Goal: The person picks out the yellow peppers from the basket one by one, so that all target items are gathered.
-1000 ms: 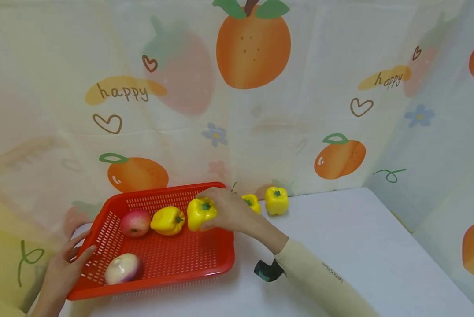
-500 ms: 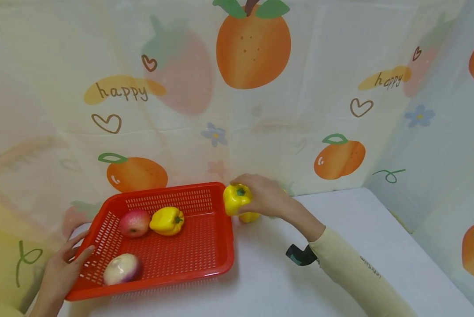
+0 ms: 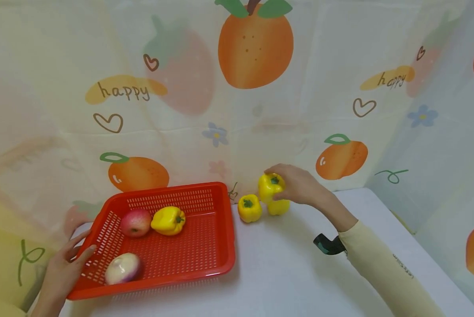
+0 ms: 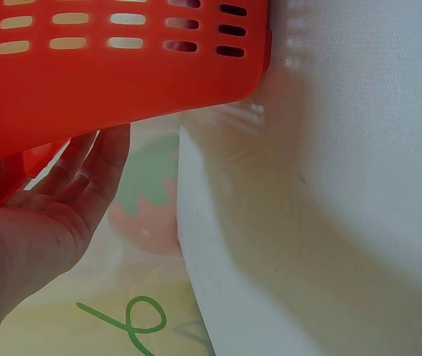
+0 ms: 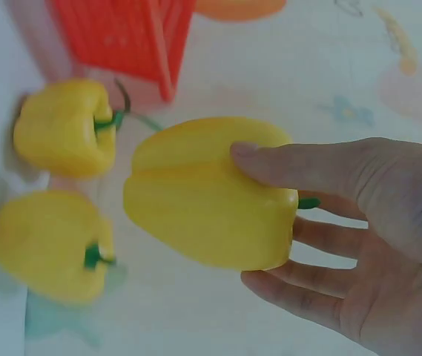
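My right hand (image 3: 298, 185) holds a yellow bell pepper (image 5: 207, 196) between thumb and fingers, raised above the table. Just beneath it in the head view is a second yellow pepper (image 3: 279, 207), partly covered by the held one. To the left of that stands another yellow pepper (image 3: 249, 208), near the back wall. My left hand (image 3: 64, 266) grips the left rim of a red plastic basket (image 3: 169, 276), with the thumb over the rim and fingers outside. Inside the basket lie a red apple (image 3: 136, 223), a yellow pepper (image 3: 168, 221) on its side and a white-and-purple turnip (image 3: 123, 268).
The white table (image 3: 276, 281) runs up to a cloth-covered wall (image 3: 280, 145) printed with fruit. On the right forearm, a dark curved device (image 3: 328, 245) sticks out at the wrist.
My right hand has carried the yellow pepper out of the basket, over its right rim, to above the peppers on the table. The left hand stays on the basket.
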A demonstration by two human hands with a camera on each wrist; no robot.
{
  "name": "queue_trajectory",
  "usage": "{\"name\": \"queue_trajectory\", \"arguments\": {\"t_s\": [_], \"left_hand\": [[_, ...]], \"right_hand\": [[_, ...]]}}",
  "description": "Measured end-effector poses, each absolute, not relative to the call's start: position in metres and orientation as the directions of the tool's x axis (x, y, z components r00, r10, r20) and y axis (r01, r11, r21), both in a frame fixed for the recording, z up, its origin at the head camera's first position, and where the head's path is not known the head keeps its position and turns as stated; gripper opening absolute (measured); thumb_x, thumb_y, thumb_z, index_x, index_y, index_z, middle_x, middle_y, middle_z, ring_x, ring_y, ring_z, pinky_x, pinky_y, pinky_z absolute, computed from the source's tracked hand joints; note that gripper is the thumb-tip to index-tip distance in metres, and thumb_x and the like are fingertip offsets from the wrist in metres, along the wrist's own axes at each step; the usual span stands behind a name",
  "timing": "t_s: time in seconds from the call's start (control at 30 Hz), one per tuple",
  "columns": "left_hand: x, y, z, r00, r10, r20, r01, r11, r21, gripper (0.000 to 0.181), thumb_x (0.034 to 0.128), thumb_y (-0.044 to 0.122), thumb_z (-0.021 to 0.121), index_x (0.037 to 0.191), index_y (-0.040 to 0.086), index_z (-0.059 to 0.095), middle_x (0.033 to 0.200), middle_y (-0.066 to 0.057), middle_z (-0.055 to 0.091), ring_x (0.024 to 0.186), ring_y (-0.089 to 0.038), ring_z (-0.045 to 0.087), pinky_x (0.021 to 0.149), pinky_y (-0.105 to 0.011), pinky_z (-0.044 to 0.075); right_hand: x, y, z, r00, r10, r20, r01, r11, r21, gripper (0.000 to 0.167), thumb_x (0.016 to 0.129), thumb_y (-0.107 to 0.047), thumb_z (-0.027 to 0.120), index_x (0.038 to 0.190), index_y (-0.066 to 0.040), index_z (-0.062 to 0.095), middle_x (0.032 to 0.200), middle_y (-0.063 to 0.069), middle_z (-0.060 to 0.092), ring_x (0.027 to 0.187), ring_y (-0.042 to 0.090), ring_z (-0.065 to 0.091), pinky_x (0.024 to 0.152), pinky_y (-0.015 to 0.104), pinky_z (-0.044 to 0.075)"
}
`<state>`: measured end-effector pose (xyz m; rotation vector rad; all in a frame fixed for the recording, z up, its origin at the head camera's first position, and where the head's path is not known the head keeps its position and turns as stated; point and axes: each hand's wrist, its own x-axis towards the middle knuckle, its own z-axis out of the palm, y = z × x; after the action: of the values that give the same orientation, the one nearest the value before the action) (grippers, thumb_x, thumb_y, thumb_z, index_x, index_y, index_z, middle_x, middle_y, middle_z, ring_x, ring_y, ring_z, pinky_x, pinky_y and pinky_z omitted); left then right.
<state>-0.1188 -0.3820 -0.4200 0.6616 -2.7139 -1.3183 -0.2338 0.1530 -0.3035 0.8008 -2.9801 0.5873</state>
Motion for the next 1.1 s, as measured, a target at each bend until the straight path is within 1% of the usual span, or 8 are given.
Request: {"name": "queue_trajectory", "arguments": {"t_s": [0.27, 0.47, 0.63, 0.73, 0.8, 0.93, 1.1], "left_hand": [[-0.115, -0.383, -0.421, -0.922, -0.378, -0.079, -0.299, 0.569, 0.766, 0.067, 0.0989, 0.04, 0.055, 0.152, 0.006, 0.032, 0.13, -0.038, 0.05, 0.071, 0.0, 0.059, 0.06, -0.025, 0.054], [-0.115, -0.384, -0.421, -0.921, -0.382, -0.073, -0.295, 0.565, 0.771, 0.067, 0.0987, 0.04, 0.055, 0.152, 0.006, 0.033, 0.131, -0.037, 0.05, 0.071, 0.003, 0.058, 0.06, -0.025, 0.054], [-0.115, -0.382, -0.421, -0.918, -0.388, -0.081, -0.303, 0.556, 0.774, 0.066, 0.0988, 0.038, 0.056, 0.152, 0.008, 0.033, 0.131, -0.037, 0.051, 0.071, 0.005, 0.057, 0.06, -0.024, 0.053], [-0.115, -0.381, -0.42, -0.916, -0.392, -0.084, -0.309, 0.555, 0.772, 0.066, 0.0986, 0.039, 0.056, 0.152, 0.008, 0.033, 0.13, -0.036, 0.052, 0.072, 0.006, 0.056, 0.061, -0.024, 0.053], [-0.115, -0.38, -0.421, -0.915, -0.395, -0.086, -0.311, 0.552, 0.774, 0.066, 0.0985, 0.04, 0.056, 0.152, 0.009, 0.034, 0.132, -0.036, 0.051, 0.072, 0.007, 0.055, 0.061, -0.023, 0.052], [-0.114, -0.379, -0.421, -0.92, -0.385, -0.068, -0.292, 0.562, 0.774, 0.065, 0.0987, 0.039, 0.056, 0.152, 0.007, 0.034, 0.129, -0.036, 0.052, 0.072, 0.007, 0.055, 0.061, -0.023, 0.052], [-0.114, -0.379, -0.42, -0.922, -0.379, -0.079, -0.296, 0.558, 0.775, 0.066, 0.0991, 0.04, 0.055, 0.152, 0.007, 0.033, 0.131, -0.036, 0.051, 0.072, 0.006, 0.055, 0.061, -0.023, 0.053]], "right_hand": [[-0.246, 0.195, -0.305, -0.886, -0.455, 0.089, -0.454, 0.809, -0.373, 0.062, 0.079, -0.007, 0.081, 0.134, 0.0, 0.054, 0.134, 0.02, 0.056, 0.12, 0.037, 0.051, 0.101, 0.054, 0.042], [-0.257, 0.216, -0.315, -0.909, -0.415, 0.05, -0.406, 0.849, -0.338, 0.061, 0.078, -0.005, 0.081, 0.133, 0.002, 0.056, 0.133, 0.023, 0.056, 0.117, 0.04, 0.051, 0.099, 0.056, 0.042], [-0.265, 0.222, -0.328, -0.92, -0.393, 0.005, -0.377, 0.878, -0.294, 0.06, 0.077, -0.006, 0.082, 0.131, 0.002, 0.057, 0.132, 0.024, 0.057, 0.115, 0.041, 0.053, 0.097, 0.057, 0.043], [-0.272, 0.224, -0.34, -0.916, -0.4, -0.017, -0.382, 0.885, -0.266, 0.061, 0.076, -0.007, 0.082, 0.13, 0.005, 0.057, 0.13, 0.025, 0.057, 0.114, 0.041, 0.054, 0.098, 0.056, 0.043], [-0.277, 0.225, -0.35, -0.909, -0.416, -0.033, -0.391, 0.877, -0.278, 0.061, 0.076, -0.004, 0.082, 0.129, 0.009, 0.055, 0.129, 0.027, 0.056, 0.116, 0.043, 0.052, 0.1, 0.056, 0.041], [-0.285, 0.228, -0.37, -0.896, -0.436, -0.08, -0.391, 0.863, -0.321, 0.061, 0.075, 0.002, 0.081, 0.129, 0.014, 0.052, 0.131, 0.03, 0.053, 0.121, 0.046, 0.048, 0.105, 0.056, 0.036], [-0.289, 0.229, -0.383, -0.899, -0.426, -0.102, -0.372, 0.866, -0.335, 0.063, 0.075, 0.004, 0.079, 0.13, 0.014, 0.051, 0.133, 0.03, 0.052, 0.123, 0.046, 0.046, 0.106, 0.055, 0.035]]}}
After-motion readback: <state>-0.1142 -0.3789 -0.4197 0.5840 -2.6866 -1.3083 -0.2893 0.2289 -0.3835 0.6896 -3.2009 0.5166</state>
